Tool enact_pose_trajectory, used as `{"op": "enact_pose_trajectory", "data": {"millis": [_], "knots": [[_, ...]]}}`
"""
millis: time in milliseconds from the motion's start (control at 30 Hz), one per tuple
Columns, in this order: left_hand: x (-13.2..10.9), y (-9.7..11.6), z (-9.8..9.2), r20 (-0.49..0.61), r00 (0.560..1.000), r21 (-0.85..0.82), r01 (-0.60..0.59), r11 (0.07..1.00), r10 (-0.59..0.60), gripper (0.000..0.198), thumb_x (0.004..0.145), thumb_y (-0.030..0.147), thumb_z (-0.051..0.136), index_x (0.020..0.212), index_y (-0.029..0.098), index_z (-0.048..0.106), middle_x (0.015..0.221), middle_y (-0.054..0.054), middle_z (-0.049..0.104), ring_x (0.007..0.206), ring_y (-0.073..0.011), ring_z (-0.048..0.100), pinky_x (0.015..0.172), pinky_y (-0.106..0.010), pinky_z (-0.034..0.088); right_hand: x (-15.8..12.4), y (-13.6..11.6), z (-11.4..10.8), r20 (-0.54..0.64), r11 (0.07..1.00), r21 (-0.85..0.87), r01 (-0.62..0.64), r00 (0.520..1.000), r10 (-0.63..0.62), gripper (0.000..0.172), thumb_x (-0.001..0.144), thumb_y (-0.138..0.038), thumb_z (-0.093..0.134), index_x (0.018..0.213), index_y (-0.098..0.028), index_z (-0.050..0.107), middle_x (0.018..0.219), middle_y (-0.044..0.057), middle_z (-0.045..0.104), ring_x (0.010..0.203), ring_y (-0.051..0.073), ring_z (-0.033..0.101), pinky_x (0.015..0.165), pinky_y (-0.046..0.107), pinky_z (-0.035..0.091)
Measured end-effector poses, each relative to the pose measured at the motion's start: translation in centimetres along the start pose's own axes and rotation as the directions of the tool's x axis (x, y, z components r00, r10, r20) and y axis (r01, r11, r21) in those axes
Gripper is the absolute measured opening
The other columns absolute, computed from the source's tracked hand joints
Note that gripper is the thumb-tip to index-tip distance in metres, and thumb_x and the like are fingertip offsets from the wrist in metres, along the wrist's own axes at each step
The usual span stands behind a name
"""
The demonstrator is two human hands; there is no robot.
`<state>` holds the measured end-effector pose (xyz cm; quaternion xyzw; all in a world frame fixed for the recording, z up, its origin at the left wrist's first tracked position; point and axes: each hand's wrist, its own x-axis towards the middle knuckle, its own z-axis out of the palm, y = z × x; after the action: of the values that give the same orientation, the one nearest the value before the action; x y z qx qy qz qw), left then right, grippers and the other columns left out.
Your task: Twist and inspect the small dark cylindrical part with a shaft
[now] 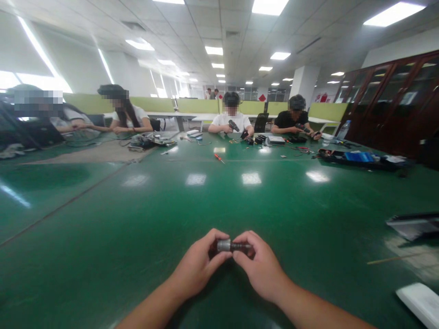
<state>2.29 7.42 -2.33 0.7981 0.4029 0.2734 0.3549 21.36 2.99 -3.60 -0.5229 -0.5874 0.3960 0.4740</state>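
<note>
A small metal cylinder (224, 245) with a dark, ridged shaft (240, 246) on its right side lies level between my hands, just above the green table (164, 205). My left hand (202, 260) is closed around the silver cylinder end, thumb below and fingers above. The fingers of my right hand (261, 265) pinch the dark shaft end, with its tip partly hidden by them. The two hands nearly touch at the middle of the part.
Farther off on the table lies a red screwdriver (218, 157). A black tray with blue material (358, 156) is at the right, above a white box (420, 301) near the corner. Several people sit along the far side among tools and parts.
</note>
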Motion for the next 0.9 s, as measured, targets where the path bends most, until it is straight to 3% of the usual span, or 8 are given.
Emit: {"op": "enact_pose_trajectory", "data": {"millis": [900], "knots": [[-0.17,0.33,-0.17,0.009,1.000,0.005,-0.018,1.000,0.018,0.022,0.092,0.035,0.064,0.110,0.023,0.060,0.097,-0.001,0.067,0.088,-0.0189,0.062,0.080,-0.029,0.046,-0.02,0.08,-0.01,0.005,0.999,0.050,-0.008,1.000,0.008,0.002,0.081,-0.019,0.063,0.083,-0.020,0.062,0.086,0.000,0.059,0.080,0.018,0.059,0.074,0.028,0.045]]}}
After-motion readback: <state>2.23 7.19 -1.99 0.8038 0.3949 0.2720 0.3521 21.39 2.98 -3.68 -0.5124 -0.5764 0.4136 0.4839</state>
